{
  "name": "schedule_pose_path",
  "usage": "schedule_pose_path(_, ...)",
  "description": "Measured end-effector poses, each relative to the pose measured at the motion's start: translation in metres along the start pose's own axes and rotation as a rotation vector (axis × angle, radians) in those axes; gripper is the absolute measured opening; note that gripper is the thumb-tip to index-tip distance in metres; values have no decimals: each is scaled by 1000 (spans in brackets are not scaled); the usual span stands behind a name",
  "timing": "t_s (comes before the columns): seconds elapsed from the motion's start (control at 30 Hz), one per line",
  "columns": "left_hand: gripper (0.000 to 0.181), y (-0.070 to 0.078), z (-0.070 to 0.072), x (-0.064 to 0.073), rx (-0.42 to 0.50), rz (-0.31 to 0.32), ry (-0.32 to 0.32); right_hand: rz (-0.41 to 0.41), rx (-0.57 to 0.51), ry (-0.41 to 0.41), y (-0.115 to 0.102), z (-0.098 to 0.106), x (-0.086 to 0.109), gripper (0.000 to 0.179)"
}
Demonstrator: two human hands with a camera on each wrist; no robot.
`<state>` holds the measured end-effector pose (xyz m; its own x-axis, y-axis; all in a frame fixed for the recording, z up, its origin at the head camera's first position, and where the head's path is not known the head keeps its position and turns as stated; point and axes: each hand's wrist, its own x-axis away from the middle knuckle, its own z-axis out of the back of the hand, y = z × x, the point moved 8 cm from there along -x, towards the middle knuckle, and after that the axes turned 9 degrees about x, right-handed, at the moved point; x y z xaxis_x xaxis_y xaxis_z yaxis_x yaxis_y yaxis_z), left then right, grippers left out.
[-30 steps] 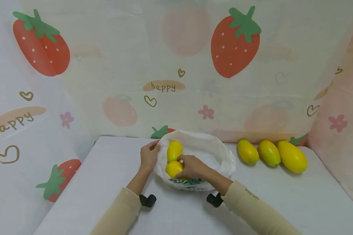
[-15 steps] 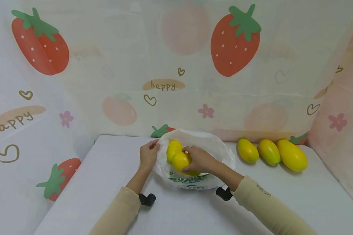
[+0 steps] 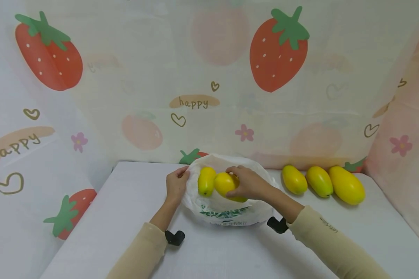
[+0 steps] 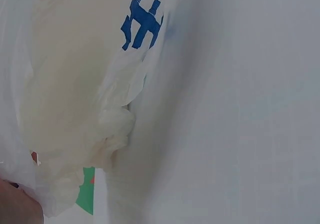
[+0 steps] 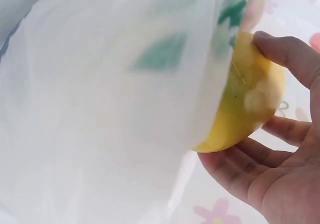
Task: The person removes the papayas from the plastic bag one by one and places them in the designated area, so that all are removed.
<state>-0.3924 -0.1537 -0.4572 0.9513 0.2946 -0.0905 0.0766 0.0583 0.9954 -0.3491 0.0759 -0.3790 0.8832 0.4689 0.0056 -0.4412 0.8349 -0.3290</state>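
A white plastic bag [image 3: 209, 207] with green print stands with its mouth open in the middle of the table. My left hand [image 3: 176, 185] pinches its left rim; in the left wrist view only a bit of that hand shows at the lower left corner. A yellow mango [image 3: 206, 182] lies inside, against the bag's left wall. Over the bag's mouth my right hand [image 3: 250, 183] grips another yellow mango [image 3: 226, 183], thumb on one side and fingers on the other. The right wrist view shows this mango partly hidden behind the bag's thin side.
Three mangoes lie in a row at the table's back right: a yellow one [image 3: 295, 179], a greener one [image 3: 319, 182] and a larger one [image 3: 347, 186]. A strawberry-print cloth [image 3: 146, 85] hangs behind and along the sides of the white table [image 3: 125, 201].
My right hand has moved right and up with its mango, away from the one at the bag's left wall, which now shows more fully. The left hand has stayed at the rim.
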Motion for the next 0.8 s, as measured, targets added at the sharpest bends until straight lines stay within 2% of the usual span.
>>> schedule_pose_path(0.27, 30, 3, 0, -2, 15, -4, -5, -18, 46, 29, 7, 21, 8, 70)
schedule_pose_path(0.8, 29, -1, 2, -3, 11, -5, 8, -21, -32, 77, 33, 48, 26, 68)
